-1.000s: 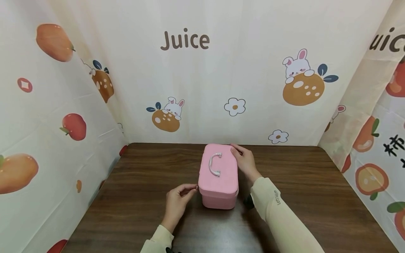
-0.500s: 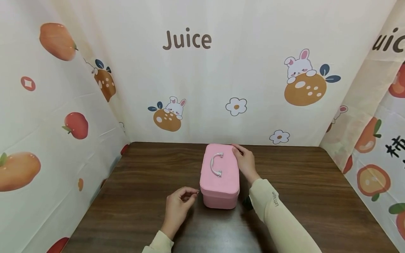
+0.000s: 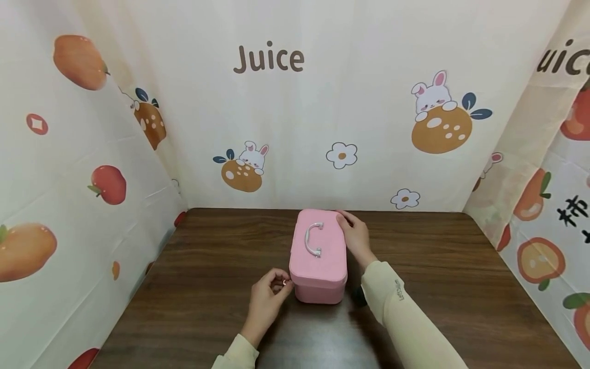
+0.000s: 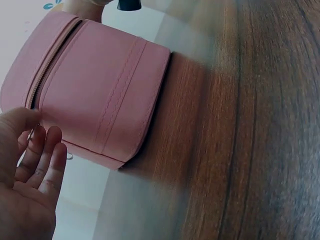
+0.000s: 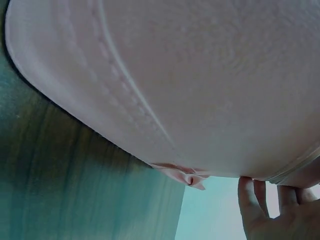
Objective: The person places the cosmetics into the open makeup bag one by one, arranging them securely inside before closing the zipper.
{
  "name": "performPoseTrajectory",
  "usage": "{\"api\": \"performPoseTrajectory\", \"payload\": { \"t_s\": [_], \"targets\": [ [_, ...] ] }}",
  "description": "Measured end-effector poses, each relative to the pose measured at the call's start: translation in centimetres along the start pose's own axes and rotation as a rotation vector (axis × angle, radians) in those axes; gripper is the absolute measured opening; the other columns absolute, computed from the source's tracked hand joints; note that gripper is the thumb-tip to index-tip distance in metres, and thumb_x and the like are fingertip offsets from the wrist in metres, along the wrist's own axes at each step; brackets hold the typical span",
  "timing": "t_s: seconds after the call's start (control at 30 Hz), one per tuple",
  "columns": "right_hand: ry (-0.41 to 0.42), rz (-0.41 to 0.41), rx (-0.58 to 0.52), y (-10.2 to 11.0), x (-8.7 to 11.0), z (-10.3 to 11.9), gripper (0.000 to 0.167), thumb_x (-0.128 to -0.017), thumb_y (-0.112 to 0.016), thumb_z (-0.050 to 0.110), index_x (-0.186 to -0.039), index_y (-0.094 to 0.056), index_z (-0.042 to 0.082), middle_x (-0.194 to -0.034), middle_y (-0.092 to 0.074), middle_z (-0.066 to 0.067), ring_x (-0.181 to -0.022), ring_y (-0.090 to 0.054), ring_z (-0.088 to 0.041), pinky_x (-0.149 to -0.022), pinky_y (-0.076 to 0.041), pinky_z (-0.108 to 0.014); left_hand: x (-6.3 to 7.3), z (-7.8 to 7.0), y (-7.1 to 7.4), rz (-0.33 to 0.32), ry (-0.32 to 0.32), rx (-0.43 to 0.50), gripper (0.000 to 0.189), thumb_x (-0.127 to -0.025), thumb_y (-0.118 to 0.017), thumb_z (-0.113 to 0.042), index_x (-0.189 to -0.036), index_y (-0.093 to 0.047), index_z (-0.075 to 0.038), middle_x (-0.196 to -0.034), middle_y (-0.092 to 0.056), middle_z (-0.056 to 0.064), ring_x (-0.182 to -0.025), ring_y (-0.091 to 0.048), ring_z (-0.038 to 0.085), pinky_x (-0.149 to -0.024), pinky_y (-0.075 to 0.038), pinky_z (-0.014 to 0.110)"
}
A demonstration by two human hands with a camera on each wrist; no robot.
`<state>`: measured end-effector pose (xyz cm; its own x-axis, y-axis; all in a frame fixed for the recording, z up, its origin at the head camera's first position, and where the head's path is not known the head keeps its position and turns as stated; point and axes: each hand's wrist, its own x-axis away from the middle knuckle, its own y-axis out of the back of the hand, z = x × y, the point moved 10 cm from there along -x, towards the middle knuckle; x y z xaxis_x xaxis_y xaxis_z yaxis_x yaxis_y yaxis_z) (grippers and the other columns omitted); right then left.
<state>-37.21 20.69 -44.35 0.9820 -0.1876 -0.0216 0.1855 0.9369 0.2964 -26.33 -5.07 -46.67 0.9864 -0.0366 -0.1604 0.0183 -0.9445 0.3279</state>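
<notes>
A pink cosmetic case point(image 3: 332, 246) stands on the table, its lid down and a silver handle point(image 3: 308, 241) on top. At its near left corner my left hand point(image 3: 266, 305) pinches a small metal zipper pull point(image 3: 285, 282) between thumb and forefinger. The left wrist view shows the brass-toothed zipper point(image 4: 45, 70) running away from those fingers, with a dark gap along it. My right hand point(image 3: 357, 237) grips the far right corner, thumb by the lid edge. In the right wrist view its fingertips touch the case, near a pink bow point(image 5: 185, 176).
The brown wooden table point(image 3: 221, 236) extends to both sides of the case. Behind it hangs a white curtain point(image 3: 299, 113) printed with fruit and rabbits, close to the case's far end. A dark object point(image 3: 359, 296) sits under my right wrist.
My left hand has shifted slightly nearer to me along the case's left side, still pinching the zipper pull. The right hand stays at the far corner. The case has barely moved.
</notes>
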Motion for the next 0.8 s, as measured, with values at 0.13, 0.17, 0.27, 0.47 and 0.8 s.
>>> {"api": "performPoseTrajectory", "payload": {
  "t_s": [0.13, 0.17, 0.27, 0.47, 0.8],
  "targets": [
    [0.023, 0.010, 0.002, -0.1, 0.3, -0.1, 0.048, -0.102, -0.048, 0.043, -0.140, -0.056, 0.015, -0.141, -0.055, -0.015, -0.125, -0.054, -0.033, -0.100, -0.045, -0.049, 0.0, 0.2, -0.1, 0.004, 0.014, 0.026, 0.012, -0.086, -0.074, -0.006, -0.090, -0.064, -0.010, -0.091, -0.068, 0.002, -0.082, -0.066, 0.009, -0.072, -0.055, 0.022],
    [0.026, 0.016, 0.006, -0.1, 0.4, -0.2, 0.049, -0.102, -0.048, 0.044, -0.141, -0.055, 0.015, -0.142, -0.054, -0.015, -0.127, -0.053, -0.033, -0.102, -0.044, -0.050, 0.0, 0.2, -0.1, 0.006, 0.010, 0.032, 0.011, -0.086, -0.073, -0.006, -0.090, -0.063, -0.009, -0.091, -0.068, 0.004, -0.083, -0.067, 0.009, -0.073, -0.055, 0.022],
    [0.019, 0.043, 0.007, -0.3, 0.7, -0.4, 0.051, -0.102, -0.046, 0.046, -0.144, -0.051, 0.017, -0.147, -0.050, -0.013, -0.135, -0.046, -0.033, -0.109, -0.038, -0.052, 0.1, 0.3, -0.1, 0.003, 0.018, 0.049, 0.010, -0.087, -0.073, -0.007, -0.090, -0.064, -0.009, -0.092, -0.068, 0.004, -0.084, -0.067, 0.011, -0.073, -0.055, 0.021],
    [-0.003, 0.090, -0.029, -0.5, 1.0, -0.9, 0.053, -0.103, -0.044, 0.045, -0.149, -0.044, 0.019, -0.153, -0.043, -0.008, -0.142, -0.037, -0.029, -0.114, -0.031, -0.051, 0.2, 0.8, -0.1, 0.008, 0.051, 0.069, 0.008, -0.087, -0.072, -0.007, -0.091, -0.065, -0.009, -0.091, -0.068, 0.004, -0.083, -0.067, 0.010, -0.073, -0.055, 0.020],
    [-0.009, 0.103, -0.078, -0.3, 2.2, -1.0, 0.057, -0.103, -0.045, 0.045, -0.153, -0.036, 0.019, -0.157, -0.037, -0.009, -0.146, -0.031, -0.030, -0.115, -0.029, -0.051, 0.0, 0.5, -0.1, -0.001, 0.033, 0.088, 0.008, -0.086, -0.073, -0.005, -0.090, -0.067, -0.007, -0.090, -0.070, 0.006, -0.082, -0.070, 0.011, -0.072, -0.057, 0.022]
  ]
}}
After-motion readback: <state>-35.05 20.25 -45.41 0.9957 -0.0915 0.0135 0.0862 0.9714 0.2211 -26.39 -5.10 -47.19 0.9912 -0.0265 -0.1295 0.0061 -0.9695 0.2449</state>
